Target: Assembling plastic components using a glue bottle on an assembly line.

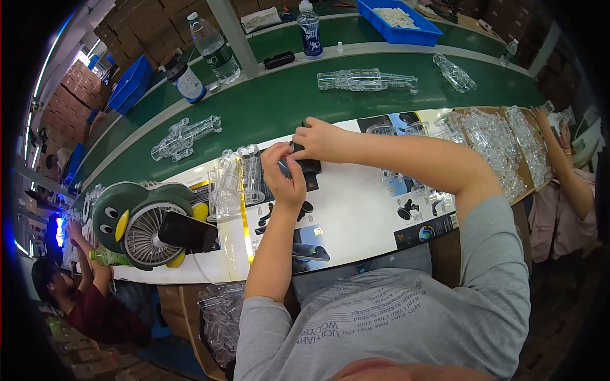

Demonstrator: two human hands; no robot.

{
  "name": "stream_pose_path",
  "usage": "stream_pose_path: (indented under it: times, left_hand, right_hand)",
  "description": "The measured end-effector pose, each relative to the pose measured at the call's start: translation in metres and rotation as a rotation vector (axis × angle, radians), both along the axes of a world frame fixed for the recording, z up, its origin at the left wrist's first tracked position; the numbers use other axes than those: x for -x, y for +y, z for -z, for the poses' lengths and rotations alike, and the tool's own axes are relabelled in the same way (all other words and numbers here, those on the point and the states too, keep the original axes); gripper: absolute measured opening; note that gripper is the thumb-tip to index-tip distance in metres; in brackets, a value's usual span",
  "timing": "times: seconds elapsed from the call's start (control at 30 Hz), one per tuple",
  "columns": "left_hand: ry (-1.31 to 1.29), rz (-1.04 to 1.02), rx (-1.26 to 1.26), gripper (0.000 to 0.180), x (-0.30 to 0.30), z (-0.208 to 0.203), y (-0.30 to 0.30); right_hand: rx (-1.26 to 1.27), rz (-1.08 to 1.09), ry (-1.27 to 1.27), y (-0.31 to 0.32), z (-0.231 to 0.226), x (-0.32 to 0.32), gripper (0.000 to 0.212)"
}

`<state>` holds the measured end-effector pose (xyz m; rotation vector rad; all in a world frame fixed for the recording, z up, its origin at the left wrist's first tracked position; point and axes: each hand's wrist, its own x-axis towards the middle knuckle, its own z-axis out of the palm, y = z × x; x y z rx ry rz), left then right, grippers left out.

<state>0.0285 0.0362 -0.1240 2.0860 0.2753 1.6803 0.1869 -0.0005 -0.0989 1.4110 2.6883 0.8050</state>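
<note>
My left hand and my right hand meet over the white printed sheet on the bench. The fingers of both are closed around a small dark piece, mostly hidden by them, so its kind does not show. Just below my right hand lies a black block-like object. Left of my left hand, several clear plastic tubular parts stand in a cluster. A phone-like dark slab rests near the sheet's front edge, beside my left forearm.
A penguin-shaped fan stands at left with a black phone before it. Clear parts lie on the green belt and fill a cardboard box at right. Bottles line the far ledge. Other people sit at left and right.
</note>
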Motion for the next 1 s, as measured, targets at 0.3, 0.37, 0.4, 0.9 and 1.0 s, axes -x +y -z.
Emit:
stream_pose_path:
  times: [0.3, 0.37, 0.4, 0.9, 1.0]
  left_hand:
    - [-0.051, -0.141, -0.080, 0.021, 0.013, -0.015, 0.009]
    - [-0.057, -0.250, -0.135, 0.021, 0.023, -0.030, 0.011]
    - [-0.050, -0.269, -0.070, 0.023, 0.030, -0.036, 0.013]
    - [0.771, -0.724, 0.327, 0.064, 0.121, -0.035, 0.010]
    - [0.722, -0.709, 0.333, 0.058, 0.121, -0.032, 0.013]
  right_hand:
    - [-0.022, -0.012, -0.009, -0.004, -0.003, 0.004, 0.020]
    - [-0.132, 0.001, 0.209, -0.011, -0.015, 0.005, 0.021]
    - [-0.126, 0.060, 0.275, -0.015, -0.020, 0.009, 0.031]
    - [-0.115, 0.043, 2.221, -0.102, 0.004, 0.038, 0.061]
    - [-0.036, 0.010, 2.360, -0.104, 0.016, 0.030, 0.059]
